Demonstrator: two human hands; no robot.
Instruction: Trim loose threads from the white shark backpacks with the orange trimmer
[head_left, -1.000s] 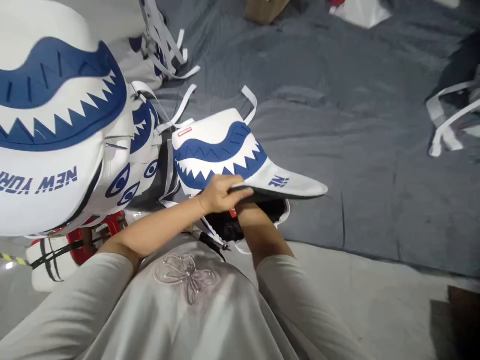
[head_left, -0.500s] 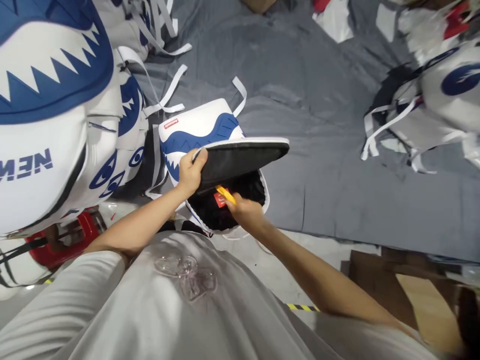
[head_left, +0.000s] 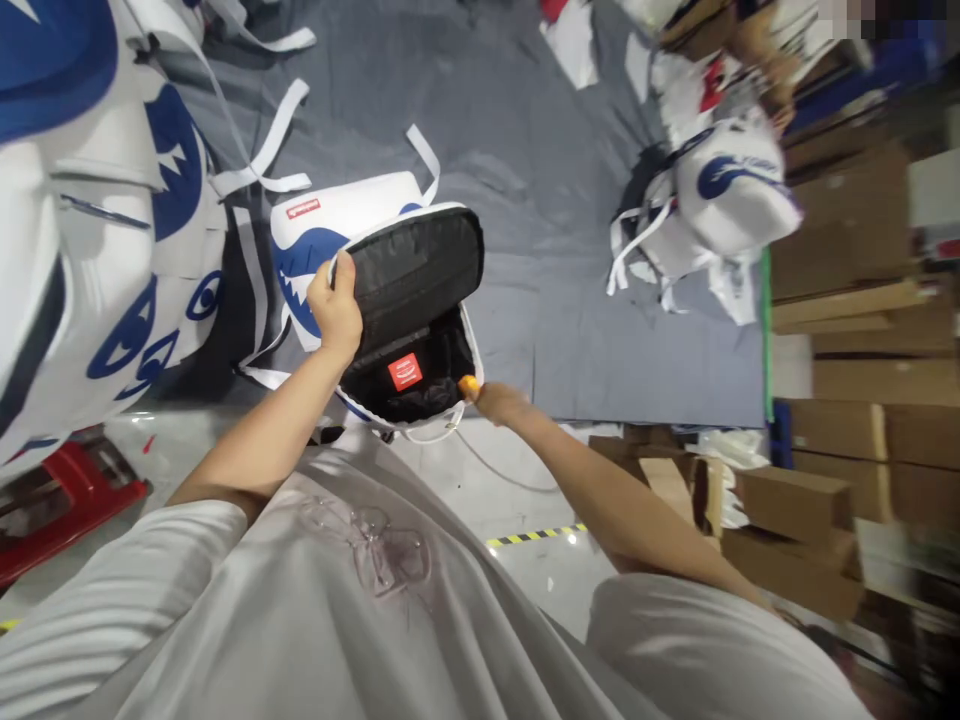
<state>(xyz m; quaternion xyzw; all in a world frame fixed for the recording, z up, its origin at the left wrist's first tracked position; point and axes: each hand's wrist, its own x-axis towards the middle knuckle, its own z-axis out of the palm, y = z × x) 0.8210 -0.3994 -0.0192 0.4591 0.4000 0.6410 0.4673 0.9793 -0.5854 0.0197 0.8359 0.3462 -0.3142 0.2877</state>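
Grey cloth [head_left: 570, 230] spread over floor. Backpack [head_left: 375, 300] lies at cloth's near edge, long axis running away from person: white with blue shark teeth, black inside, red label [head_left: 405, 371]. Left hand [head_left: 335, 310] grips lifted flap [head_left: 416, 265], holding pack open. Right hand [head_left: 499, 402] just right of pack's mouth, fingers closed on small orange tool [head_left: 469, 386] touching rim.
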